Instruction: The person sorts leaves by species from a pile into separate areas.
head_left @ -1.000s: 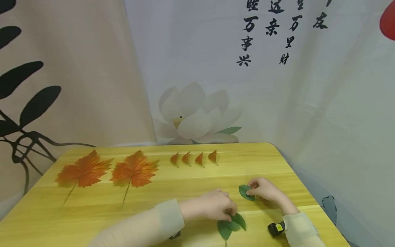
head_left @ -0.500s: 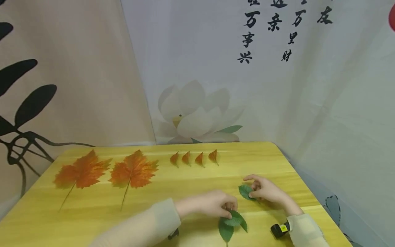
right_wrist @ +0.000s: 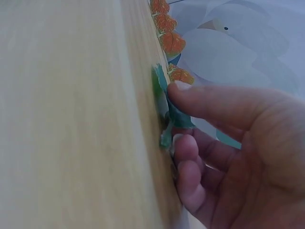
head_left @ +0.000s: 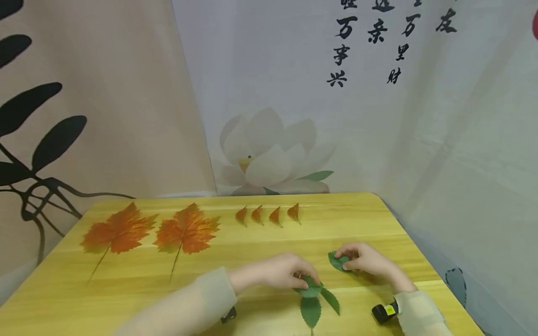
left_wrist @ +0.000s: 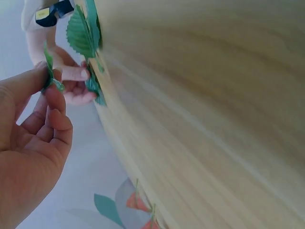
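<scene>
My left hand [head_left: 281, 271] pinches a green serrated leaf [head_left: 311, 287] between thumb and fingers. In the left wrist view that pinched leaf [left_wrist: 49, 64] is seen edge-on, apart from the tabletop. Two more green leaves, one pointing down [head_left: 311, 311] and one slanting right [head_left: 330, 300], lie just below it. Farther right, my right hand [head_left: 366, 261] grips another green leaf [head_left: 337, 261] low at the table. The right wrist view shows thumb and fingers on this folded-looking leaf [right_wrist: 179, 114], its stem end close to the wood.
Two large orange maple leaves [head_left: 119, 229] [head_left: 187, 231] lie at the left of the yellow wooden table [head_left: 235, 252]. Several small orange leaves [head_left: 275, 215] form a row near the back edge. A printed curtain [head_left: 269, 84] hangs behind the table.
The left hand has drawn its leaf slightly up and away from the two below, which now show more. My right index finger lifted, then came back down onto its leaf.
</scene>
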Motion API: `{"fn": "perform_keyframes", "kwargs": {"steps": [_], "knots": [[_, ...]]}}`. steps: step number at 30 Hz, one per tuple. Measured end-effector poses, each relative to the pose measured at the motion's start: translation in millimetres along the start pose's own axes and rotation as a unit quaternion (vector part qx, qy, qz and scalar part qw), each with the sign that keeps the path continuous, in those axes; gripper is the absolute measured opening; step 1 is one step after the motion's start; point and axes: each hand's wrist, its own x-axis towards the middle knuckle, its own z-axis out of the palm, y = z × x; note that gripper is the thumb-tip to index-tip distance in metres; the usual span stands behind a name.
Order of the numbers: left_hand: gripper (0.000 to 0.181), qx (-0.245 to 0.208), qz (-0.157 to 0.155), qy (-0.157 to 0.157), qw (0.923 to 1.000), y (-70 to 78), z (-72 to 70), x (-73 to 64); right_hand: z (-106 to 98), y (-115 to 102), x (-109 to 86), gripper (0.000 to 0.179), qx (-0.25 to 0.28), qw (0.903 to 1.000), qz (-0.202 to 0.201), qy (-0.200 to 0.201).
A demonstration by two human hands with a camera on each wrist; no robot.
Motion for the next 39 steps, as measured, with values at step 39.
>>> {"fn": "perform_keyframes", "kwargs": {"steps": [39], "knots": [[0.044,-0.059,-0.172,0.108,0.9774,-43.2,-29.0,-107.7,-0.3,4.1,-1.5,0.032,0.019,0.9997,0.016,-0.001]]}}
